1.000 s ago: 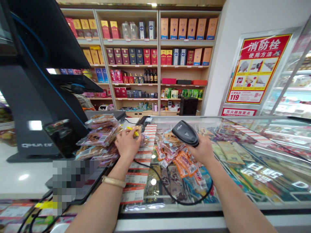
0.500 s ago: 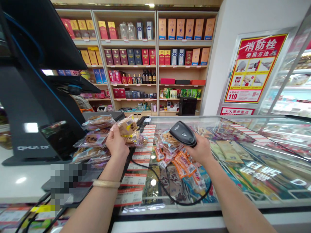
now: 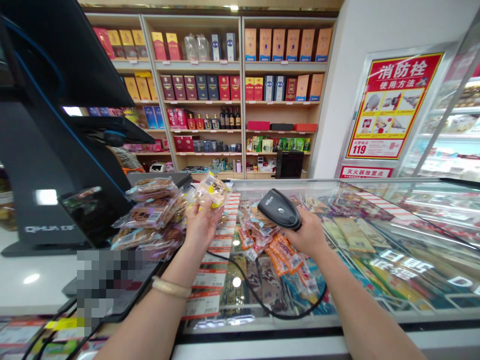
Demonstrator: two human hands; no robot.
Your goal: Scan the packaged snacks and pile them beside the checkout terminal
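Note:
My left hand (image 3: 202,225) holds up a clear snack packet (image 3: 210,191) with yellow print, its fingers closed round the lower edge. Just left of that hand, snack packets (image 3: 150,212) are piled beside the black register. My right hand (image 3: 308,231) is wrapped round a black barcode scanner (image 3: 279,207), whose head points up and to the left. Below the scanner, orange packets (image 3: 283,252) and other small bags lie on the glass top. The scanner's black cable (image 3: 255,295) loops across the glass.
A black register stand (image 3: 48,175) with screens rises at the left. Price labels (image 3: 204,277) run along the left side of the glass display case (image 3: 300,325). Behind stand shelves (image 3: 204,65) of boxes and bottles. A red poster (image 3: 393,105) hangs on the right wall.
My left hand has moved right, away from the pile, and holds a packet higher and farther right. My right hand and the scanner have shifted slightly left.

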